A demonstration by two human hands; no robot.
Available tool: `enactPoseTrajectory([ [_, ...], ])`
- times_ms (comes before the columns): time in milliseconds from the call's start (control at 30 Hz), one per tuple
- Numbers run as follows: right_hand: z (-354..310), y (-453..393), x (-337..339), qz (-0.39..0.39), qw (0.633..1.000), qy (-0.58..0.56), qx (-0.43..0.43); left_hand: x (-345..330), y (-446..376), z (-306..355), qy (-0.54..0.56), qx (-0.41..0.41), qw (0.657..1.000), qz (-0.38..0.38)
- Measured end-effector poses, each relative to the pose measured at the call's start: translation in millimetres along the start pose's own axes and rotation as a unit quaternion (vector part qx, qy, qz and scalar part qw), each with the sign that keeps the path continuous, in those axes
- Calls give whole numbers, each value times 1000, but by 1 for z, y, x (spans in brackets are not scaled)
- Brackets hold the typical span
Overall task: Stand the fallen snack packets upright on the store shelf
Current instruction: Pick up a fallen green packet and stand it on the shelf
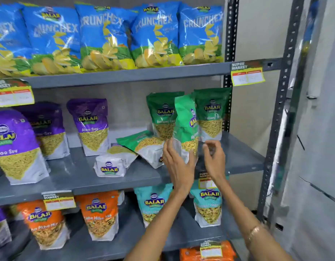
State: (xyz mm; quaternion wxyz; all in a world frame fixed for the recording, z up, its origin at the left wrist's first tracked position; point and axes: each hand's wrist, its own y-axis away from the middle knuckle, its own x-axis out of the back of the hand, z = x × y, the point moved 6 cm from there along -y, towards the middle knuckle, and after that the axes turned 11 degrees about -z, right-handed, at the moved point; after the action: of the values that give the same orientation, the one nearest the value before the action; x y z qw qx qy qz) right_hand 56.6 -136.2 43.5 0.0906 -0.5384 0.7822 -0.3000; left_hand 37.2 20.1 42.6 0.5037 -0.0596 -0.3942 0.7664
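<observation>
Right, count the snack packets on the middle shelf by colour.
Purple plastic packets: 3
Green plastic packets: 4
Lying packet showing only its white base, colour hidden: 1
Total: 8

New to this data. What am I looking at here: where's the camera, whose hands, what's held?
There is no robot. One camera sits on a person's head and looks forward and down at their bare hands and a grey store shelf. The left hand grips the bottom of an upright green packet. The right hand is beside it with its fingers loose, not clearly touching anything. Two green packets stand behind. Still lying down are a tipped green packet and another packet, seen bottom first. Purple packets stand to the left.
</observation>
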Motion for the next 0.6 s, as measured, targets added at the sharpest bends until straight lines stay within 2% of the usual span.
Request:
enactPoseTrajectory([
  [33, 5, -11, -2, -7, 999, -30, -33, -6, -4, -4, 7, 25, 1000, -1],
  [100, 19, -33, -11, -74, 989, -71, -103, -19, -8, -9, 34, 89, 995, -11],
  [200, 51, -63, -35, -146, 959, -159, -181, -35, -12, -20, 86, 146, 985, -32],
  [333, 108, -95, -73, -252, 924, -207, -200, -44, -18, -31, 100, 149, 983, -24],
  [367, 103, -90, -76, -265, 921, -208, -197, -46, -20, -33, 113, 152, 981, -28],
  [600, 74, -72, -63, -216, 953, -148, -156, -35, -32, -44, 216, 159, 957, -113],
])
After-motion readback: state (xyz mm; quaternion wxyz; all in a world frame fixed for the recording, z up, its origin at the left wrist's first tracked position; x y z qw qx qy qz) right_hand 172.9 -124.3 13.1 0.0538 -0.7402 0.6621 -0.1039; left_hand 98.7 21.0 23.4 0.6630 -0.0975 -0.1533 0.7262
